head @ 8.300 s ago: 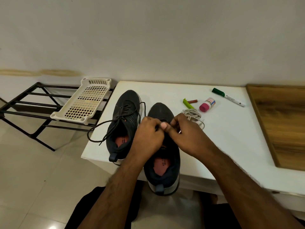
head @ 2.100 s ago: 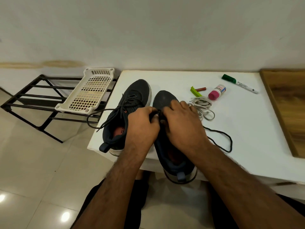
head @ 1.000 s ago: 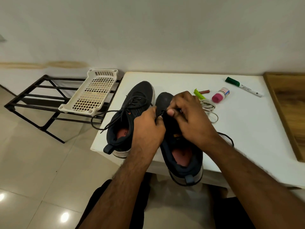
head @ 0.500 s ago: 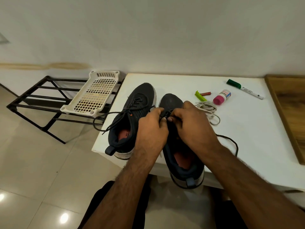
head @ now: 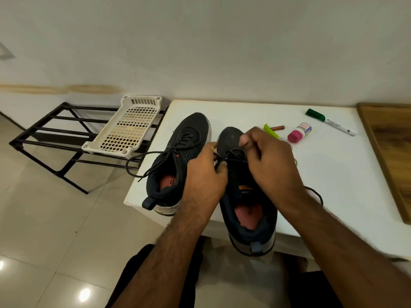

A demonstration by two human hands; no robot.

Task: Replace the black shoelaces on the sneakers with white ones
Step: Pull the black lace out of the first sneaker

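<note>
Two dark sneakers stand on the white table [head: 333, 178]. The left sneaker [head: 178, 161] keeps its black lace, whose loose ends hang off the table's left edge. The right sneaker [head: 244, 207] overhangs the front edge. My left hand [head: 204, 174] and my right hand [head: 269, 161] each pinch the black lace [head: 224, 157] over the right sneaker's front eyelets. A loop of that lace [head: 315, 194] lies behind my right wrist. The white laces are almost wholly hidden behind my right hand.
A green marker [head: 329, 121], a pink-capped small bottle [head: 299, 132], a lime green piece [head: 270, 130] and a small brown stick [head: 278, 127] lie at the table's back. A wooden board [head: 391, 152] lies at right. A white plastic tray [head: 126, 127] rests on a black metal rack [head: 55, 134] at left.
My right hand has lifted and pulled a short stretch of black lace up from the right sneaker's front eyelets. My left hand stays on the lace at the shoe.
</note>
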